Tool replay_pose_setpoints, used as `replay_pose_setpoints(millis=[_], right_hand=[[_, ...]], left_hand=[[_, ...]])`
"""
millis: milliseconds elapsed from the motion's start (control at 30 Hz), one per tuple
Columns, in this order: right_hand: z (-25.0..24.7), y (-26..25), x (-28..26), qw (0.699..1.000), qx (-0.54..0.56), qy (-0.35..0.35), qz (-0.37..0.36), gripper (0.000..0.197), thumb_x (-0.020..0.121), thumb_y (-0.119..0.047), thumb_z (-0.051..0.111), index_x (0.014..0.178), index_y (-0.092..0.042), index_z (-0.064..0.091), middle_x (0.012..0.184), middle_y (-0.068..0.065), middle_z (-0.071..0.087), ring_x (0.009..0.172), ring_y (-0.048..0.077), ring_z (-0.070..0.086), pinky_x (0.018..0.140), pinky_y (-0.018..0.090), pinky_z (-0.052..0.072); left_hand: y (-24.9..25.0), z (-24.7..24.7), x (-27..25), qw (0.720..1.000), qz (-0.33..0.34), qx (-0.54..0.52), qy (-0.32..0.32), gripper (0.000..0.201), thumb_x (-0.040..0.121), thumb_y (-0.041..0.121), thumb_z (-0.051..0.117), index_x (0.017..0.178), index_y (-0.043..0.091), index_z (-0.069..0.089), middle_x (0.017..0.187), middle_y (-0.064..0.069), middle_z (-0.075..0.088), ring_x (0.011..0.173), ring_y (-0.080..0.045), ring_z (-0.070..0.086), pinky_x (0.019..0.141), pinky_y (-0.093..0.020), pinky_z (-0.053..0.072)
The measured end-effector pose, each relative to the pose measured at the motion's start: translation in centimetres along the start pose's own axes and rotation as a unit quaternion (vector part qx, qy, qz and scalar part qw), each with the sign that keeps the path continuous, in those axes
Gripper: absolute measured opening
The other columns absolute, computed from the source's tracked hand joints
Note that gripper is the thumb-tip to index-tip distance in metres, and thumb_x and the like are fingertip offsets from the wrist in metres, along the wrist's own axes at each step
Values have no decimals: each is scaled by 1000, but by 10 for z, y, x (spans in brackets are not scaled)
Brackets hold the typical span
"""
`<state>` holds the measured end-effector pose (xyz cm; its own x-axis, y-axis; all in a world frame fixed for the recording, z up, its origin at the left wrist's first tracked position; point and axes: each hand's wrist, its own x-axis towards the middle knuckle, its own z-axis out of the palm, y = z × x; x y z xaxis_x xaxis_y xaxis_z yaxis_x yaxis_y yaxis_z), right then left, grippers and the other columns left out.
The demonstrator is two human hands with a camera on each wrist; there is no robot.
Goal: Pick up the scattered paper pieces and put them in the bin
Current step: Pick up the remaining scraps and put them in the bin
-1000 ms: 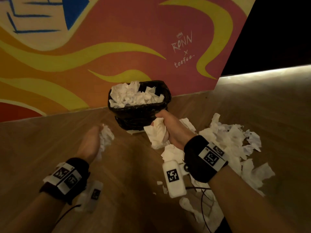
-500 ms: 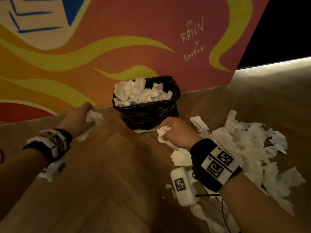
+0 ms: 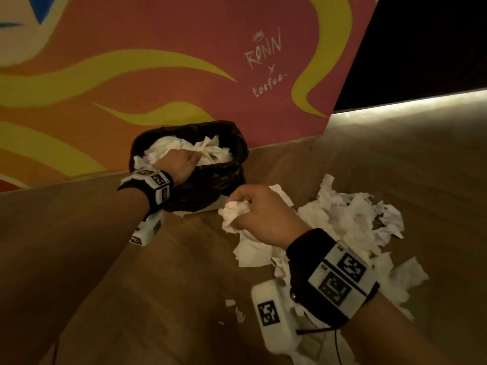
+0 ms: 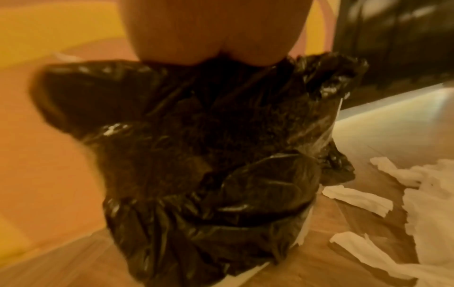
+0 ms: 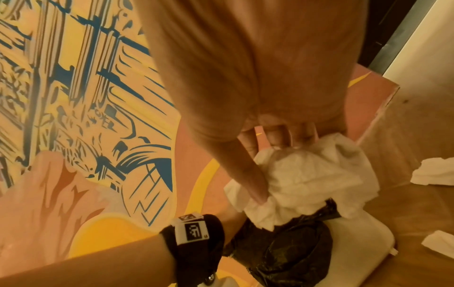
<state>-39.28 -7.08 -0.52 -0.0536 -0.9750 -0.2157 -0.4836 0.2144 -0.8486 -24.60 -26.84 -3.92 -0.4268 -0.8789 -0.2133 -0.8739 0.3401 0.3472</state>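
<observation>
I'm pressing my left hand (image 3: 181,164) into the full bin (image 3: 224,177), its grip hidden. My right hand (image 3: 259,216) is clenching a paper wad (image 3: 233,213) just near-right of the bin, so it's travelling far-left next.

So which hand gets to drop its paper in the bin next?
The right hand. It grips a crumpled paper wad just beside the bin. The left hand is already in the bin, on the paper inside.
</observation>
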Motion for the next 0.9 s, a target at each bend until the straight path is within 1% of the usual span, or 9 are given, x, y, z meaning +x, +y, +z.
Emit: replay_pose_setpoints(millis=[133, 233, 367, 467, 567, 633, 733, 800, 900], right_hand=[[-31, 3, 9, 1000, -14, 22, -17, 24, 78, -11, 74, 100, -18, 69, 90, -5, 64, 75, 2, 56, 57, 6, 43], [-53, 10, 41, 994, -22, 100, -37, 24, 82, -21, 73, 106, -18, 71, 95, -5, 70, 80, 1, 63, 66, 9, 46], [-57, 6, 101, 971, -58, 217, -84, 34, 80, -21, 71, 113, -15, 65, 117, 8, 60, 103, 19, 58, 85, 28, 49], [-42, -11, 136, 960, -79, 241, -116, 34, 74, -18, 75, 100, -15, 53, 96, 3, 49, 80, 14, 47, 58, 19, 35], [-20, -19, 159, 957, -146, 218, -126, 25, 73, -15, 74, 86, -12, 53, 80, 1, 52, 65, 13, 46, 53, 26, 34], [-9, -16, 169, 956, -234, 142, -105, 17, 78, -15, 71, 76, -2, 61, 73, 11, 59, 65, 23, 55, 55, 33, 39], [8, -11, 173, 921, -380, 7, -80, 47, 97, -29, 51, 56, -6, 49, 58, 11, 46, 54, 23, 42, 62, 36, 34], [10, -14, 173, 907, -412, -12, -84, 52, 101, -35, 40, 53, -16, 35, 56, 3, 36, 54, 19, 35, 65, 35, 29], [-3, -18, 164, 928, -361, 4, -97, 49, 96, -22, 49, 50, -7, 38, 50, 10, 37, 46, 17, 29, 52, 32, 25]], left_hand=[[3, 2, 6, 997, -27, 19, -66, 68, 94, 66, 10, 143, 31, 41, 110, -20, 61, 96, -35, 60, 76, -39, 41], [-6, 5, 14, 1000, -19, 6, -18, 72, 92, 69, 13, 147, 26, 29, 126, -19, 58, 96, -34, 60, 79, -41, 44], [-18, 9, 20, 997, 28, -5, 66, 63, 97, 60, 19, 105, 7, 52, 80, -12, 59, 69, -28, 55, 61, -37, 38], [-19, 9, 22, 994, 59, 4, 90, 57, 101, 51, 24, 81, 9, 58, 74, -12, 58, 65, -25, 52, 58, -33, 34], [-18, 12, 24, 997, 48, 9, 67, 53, 101, 46, 28, 72, 14, 58, 69, -11, 56, 59, -23, 49, 54, -31, 33], [-17, 13, 23, 997, 39, 11, 70, 52, 100, 40, 31, 61, 13, 52, 63, -11, 48, 55, -23, 42, 53, -31, 30], [-16, 12, 19, 995, 30, 12, 90, 48, 97, 34, 34, 63, 8, 55, 60, -9, 41, 53, -22, 35, 50, -30, 25], [-16, 12, 18, 994, 41, 26, 97, 46, 97, 34, 34, 63, 11, 53, 61, -9, 44, 51, -21, 36, 48, -29, 24], [-12, 10, 16, 992, 46, 48, 106, 41, 96, 34, 36, 64, 12, 49, 63, -9, 45, 52, -21, 36, 48, -29, 24]])
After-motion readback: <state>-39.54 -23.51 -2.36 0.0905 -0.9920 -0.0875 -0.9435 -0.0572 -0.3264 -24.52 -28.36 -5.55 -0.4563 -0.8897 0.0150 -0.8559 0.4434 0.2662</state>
